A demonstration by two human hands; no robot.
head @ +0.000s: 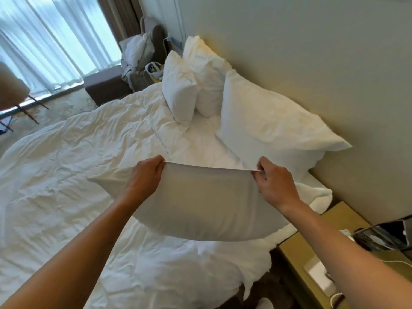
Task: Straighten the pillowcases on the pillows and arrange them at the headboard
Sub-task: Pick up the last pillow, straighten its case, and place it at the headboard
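open bedding is left between the held white pillow (pixel 207 206) and the large white pillow leaning on the headboard (pixel 274 121). the right side is hemmed in by a gold-topped bedside table (pixel 312 253); two upright white pillows (pixel 178 90) crowd the far corner.

Single head view, looking forward and down, close over bed (pixel 66 175); headboard (pixel 334 74) right

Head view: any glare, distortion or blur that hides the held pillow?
Head view: window is blown out with glare; wide-angle bends the wall line; image soft throughout. Held pillow is backlit and grey but readable, both hands clear.
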